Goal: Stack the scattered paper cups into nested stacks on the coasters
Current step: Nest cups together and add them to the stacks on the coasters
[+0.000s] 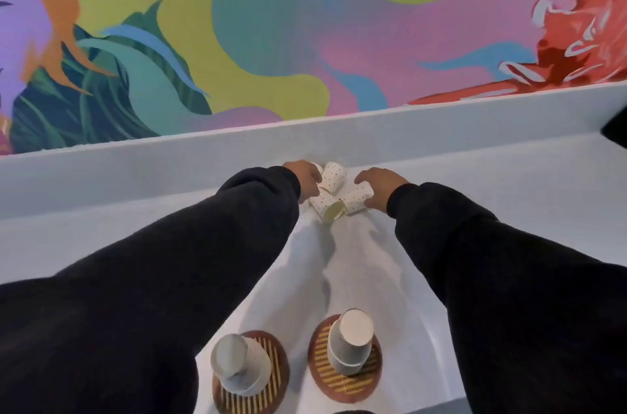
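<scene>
Both hands are out at the far edge of the table: the left hand [305, 177] is curled around a paper cup whose rim just peeks out past the knuckles, though how firmly it grips I cannot tell. The right hand [381, 186] is laid over the side of a dotted cup [357, 198] lying on its side, fingers bent over it, and whether that is a true grasp or only a touch I cannot tell either.

Now from the biggest down. A bright mural [271, 23] of green, pink, orange and teal fills the wall behind. Below it runs a pale raised ledge [135, 162], and in front of that the white table [356, 277] with a slightly wrinkled cover. Two black sleeves [169, 277] reach across it from the near corners.

Close to the camera sit two round brown coasters with yellow stripes. The left coaster [271, 390] carries an upside-down nested stack [241, 364], leaning a little. The right coaster [339, 379] holds a second inverted stack [351, 340], base up.

Far off by the ledge, between the hands, lies the small cluster of loose cups: one standing-ish dotted cup [334, 176] and another toppled cup [329, 206], its mouth facing us.
</scene>
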`<state>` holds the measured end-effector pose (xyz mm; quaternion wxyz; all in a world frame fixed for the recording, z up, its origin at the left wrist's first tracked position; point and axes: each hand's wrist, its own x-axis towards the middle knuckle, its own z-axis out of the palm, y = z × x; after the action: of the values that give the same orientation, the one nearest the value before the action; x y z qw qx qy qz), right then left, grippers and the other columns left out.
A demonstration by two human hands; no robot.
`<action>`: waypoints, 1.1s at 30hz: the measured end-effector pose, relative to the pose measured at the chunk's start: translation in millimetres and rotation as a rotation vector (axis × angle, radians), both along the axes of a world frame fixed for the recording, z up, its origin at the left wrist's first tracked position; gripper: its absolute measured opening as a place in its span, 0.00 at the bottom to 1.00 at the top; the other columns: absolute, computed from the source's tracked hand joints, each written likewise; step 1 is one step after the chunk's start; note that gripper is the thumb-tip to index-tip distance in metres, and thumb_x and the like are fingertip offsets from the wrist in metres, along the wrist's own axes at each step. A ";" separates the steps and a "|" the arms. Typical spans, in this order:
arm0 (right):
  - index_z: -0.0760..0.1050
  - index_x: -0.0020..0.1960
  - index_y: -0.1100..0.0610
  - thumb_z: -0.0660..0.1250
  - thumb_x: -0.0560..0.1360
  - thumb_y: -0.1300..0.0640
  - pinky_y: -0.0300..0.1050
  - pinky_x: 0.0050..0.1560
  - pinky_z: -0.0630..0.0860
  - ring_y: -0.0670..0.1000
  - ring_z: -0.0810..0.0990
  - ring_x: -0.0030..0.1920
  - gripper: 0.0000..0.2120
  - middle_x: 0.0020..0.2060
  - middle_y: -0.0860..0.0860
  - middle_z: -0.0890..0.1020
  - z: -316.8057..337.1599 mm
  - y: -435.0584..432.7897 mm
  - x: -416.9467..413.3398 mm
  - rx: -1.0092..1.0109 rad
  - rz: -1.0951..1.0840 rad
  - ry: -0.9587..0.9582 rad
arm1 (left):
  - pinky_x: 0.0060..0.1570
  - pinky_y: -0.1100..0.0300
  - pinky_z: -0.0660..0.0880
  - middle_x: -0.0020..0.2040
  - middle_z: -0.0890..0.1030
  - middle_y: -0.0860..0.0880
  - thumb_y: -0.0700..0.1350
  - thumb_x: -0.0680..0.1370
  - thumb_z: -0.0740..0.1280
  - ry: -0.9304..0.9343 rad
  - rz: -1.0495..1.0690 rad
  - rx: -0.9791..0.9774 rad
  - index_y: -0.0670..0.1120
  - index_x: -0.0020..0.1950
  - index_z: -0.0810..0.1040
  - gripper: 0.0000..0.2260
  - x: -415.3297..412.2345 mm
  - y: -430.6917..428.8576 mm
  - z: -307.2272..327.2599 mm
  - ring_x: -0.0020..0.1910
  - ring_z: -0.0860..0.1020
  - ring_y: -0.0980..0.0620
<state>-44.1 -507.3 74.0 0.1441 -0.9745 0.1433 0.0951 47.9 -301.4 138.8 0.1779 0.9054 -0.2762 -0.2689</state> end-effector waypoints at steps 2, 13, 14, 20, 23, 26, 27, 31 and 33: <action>0.71 0.73 0.49 0.73 0.75 0.49 0.50 0.68 0.72 0.54 0.74 0.68 0.28 0.70 0.50 0.74 -18.0 -9.7 13.4 -0.036 0.042 0.031 | 0.62 0.52 0.77 0.68 0.78 0.49 0.47 0.80 0.68 -0.033 -0.014 0.125 0.54 0.72 0.75 0.20 3.9 -17.6 -23.7 0.63 0.79 0.45; 0.65 0.75 0.45 0.69 0.75 0.54 0.55 0.70 0.66 0.56 0.68 0.72 0.31 0.72 0.50 0.70 -91.5 -39.6 32.4 -0.253 0.203 0.164 | 0.73 0.45 0.66 0.81 0.62 0.48 0.53 0.82 0.64 -0.103 -0.053 0.259 0.53 0.80 0.64 0.26 -2.3 -67.9 -120.4 0.76 0.66 0.42; 0.65 0.75 0.45 0.69 0.74 0.55 0.54 0.69 0.67 0.57 0.69 0.71 0.31 0.72 0.50 0.71 -94.8 -39.6 28.0 -0.239 0.196 0.152 | 0.71 0.46 0.68 0.79 0.64 0.48 0.54 0.82 0.65 -0.108 -0.029 0.240 0.52 0.78 0.66 0.25 -3.4 -68.1 -124.3 0.74 0.69 0.43; 0.68 0.73 0.47 0.67 0.77 0.55 0.53 0.66 0.72 0.56 0.73 0.64 0.26 0.66 0.51 0.76 -109.1 -35.7 4.3 0.007 0.096 0.026 | 0.63 0.49 0.73 0.68 0.73 0.44 0.56 0.81 0.65 -0.133 0.102 0.210 0.45 0.61 0.80 0.18 -5.3 -72.3 -132.3 0.60 0.77 0.42; 0.70 0.72 0.46 0.70 0.76 0.49 0.50 0.64 0.73 0.55 0.75 0.63 0.25 0.63 0.49 0.78 -107.1 -32.7 -1.8 0.151 0.021 0.000 | 0.66 0.49 0.72 0.65 0.77 0.44 0.51 0.80 0.68 -0.079 0.165 0.209 0.45 0.63 0.78 0.15 -7.0 -73.9 -133.5 0.62 0.76 0.42; 0.74 0.66 0.46 0.72 0.74 0.42 0.48 0.56 0.76 0.53 0.79 0.56 0.22 0.57 0.47 0.80 -103.9 -32.7 -5.8 0.311 -0.096 -0.035 | 0.67 0.52 0.71 0.66 0.76 0.45 0.48 0.79 0.72 0.020 0.195 0.244 0.44 0.68 0.72 0.20 -10.0 -76.2 -132.7 0.66 0.74 0.43; 0.74 0.66 0.46 0.73 0.74 0.43 0.45 0.52 0.77 0.52 0.78 0.54 0.23 0.57 0.47 0.80 -102.3 -33.2 -7.0 0.390 -0.153 -0.050 | 0.68 0.52 0.71 0.67 0.75 0.45 0.49 0.78 0.73 0.051 0.206 0.262 0.44 0.71 0.69 0.25 -11.3 -75.1 -133.4 0.67 0.74 0.43; 0.71 0.71 0.50 0.78 0.72 0.52 0.32 0.32 0.75 0.51 0.76 0.52 0.31 0.60 0.50 0.77 -103.4 -38.2 -12.6 0.698 -0.429 -0.090 | 0.67 0.45 0.73 0.69 0.71 0.43 0.53 0.68 0.79 0.188 0.330 0.217 0.46 0.77 0.60 0.44 -6.3 -67.1 -136.0 0.67 0.73 0.40; 0.74 0.69 0.53 0.79 0.69 0.51 0.37 0.39 0.77 0.52 0.78 0.53 0.31 0.60 0.51 0.80 -108.6 -40.2 -16.1 0.710 -0.502 -0.119 | 0.61 0.44 0.79 0.68 0.71 0.44 0.55 0.61 0.78 0.260 0.427 0.045 0.51 0.77 0.59 0.49 2.2 -64.3 -129.3 0.61 0.76 0.40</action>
<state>-60.2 -547.4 -34.5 0.4969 -0.8033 0.3255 0.0444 50.1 -365.6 9.6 0.2447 0.9047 -0.0474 -0.3455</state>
